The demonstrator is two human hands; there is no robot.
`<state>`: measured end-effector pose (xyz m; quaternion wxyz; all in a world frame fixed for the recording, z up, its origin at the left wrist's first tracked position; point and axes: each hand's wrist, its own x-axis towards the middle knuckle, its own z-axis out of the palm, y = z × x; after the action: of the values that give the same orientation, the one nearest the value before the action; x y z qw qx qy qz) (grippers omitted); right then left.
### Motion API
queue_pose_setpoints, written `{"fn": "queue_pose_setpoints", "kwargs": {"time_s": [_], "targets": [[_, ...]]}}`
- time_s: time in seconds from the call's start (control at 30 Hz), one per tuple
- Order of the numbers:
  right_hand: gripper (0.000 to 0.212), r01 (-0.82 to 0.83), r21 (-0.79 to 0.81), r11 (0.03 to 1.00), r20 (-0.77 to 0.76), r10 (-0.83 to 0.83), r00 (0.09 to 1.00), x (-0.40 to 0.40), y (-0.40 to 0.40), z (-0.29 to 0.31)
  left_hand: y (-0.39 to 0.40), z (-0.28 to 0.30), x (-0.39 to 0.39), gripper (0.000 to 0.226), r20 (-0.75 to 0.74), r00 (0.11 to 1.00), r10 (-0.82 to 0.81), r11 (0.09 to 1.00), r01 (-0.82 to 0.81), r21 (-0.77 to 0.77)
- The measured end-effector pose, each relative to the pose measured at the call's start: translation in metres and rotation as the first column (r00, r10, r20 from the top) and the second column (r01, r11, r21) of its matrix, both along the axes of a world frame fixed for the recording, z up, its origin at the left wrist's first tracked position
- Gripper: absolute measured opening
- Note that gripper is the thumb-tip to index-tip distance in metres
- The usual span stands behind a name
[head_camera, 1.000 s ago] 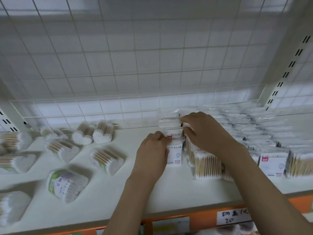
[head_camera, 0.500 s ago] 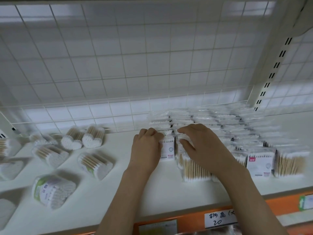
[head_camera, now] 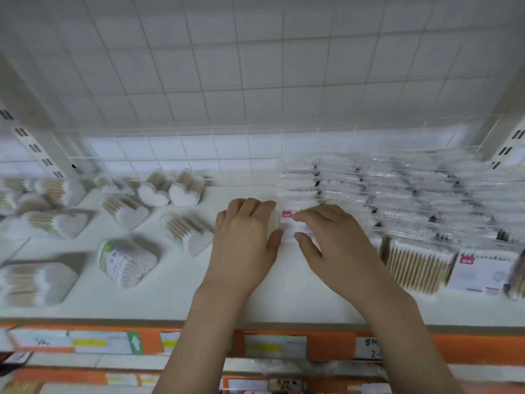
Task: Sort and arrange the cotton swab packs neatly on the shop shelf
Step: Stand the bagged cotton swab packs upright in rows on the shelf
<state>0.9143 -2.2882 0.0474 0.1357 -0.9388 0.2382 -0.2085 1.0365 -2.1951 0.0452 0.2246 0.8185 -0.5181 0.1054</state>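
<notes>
While both hands (head_camera: 284, 240) pinch it | flat cotton swab pack (head_camera: 292, 227): white, red label

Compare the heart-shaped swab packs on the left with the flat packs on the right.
The heart packs lie scattered and apart; the flat packs stand in tight rows. The heart packs are rounded bundles; the flat packs are thin and rectangular, some with red-marked labels. Both hold wooden-stick swabs on the same shelf.

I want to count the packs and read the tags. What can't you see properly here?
Head view only:
- Pack with the red label: mostly covered by the left hand and right hand.
- Rows of flat packs: motion-blurred, uncountable.
- Price tags: blurred, one hidden behind the right arm.
- Leftmost packs: cut off by the edge.
</notes>
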Motion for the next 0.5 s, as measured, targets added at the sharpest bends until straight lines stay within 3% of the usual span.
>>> {"fn": "queue_pose_setpoints", "kwargs": {"time_s": [0.23,0.5], "targets": [[0.022,-0.103,0.025,0.994,0.034,0.102,0.994,0.028,0.036,-0.015,0.062,0.004,0.001,0.022,-0.001,0.988,0.153,0.988,-0.153,0.007],[0.026,-0.229,0.052,0.972,0.048,0.227,0.973,0.079,0.106,-0.015,0.147,0.005,0.033,0.018,-0.027,0.953,0.301,0.953,-0.302,-0.036]]}}
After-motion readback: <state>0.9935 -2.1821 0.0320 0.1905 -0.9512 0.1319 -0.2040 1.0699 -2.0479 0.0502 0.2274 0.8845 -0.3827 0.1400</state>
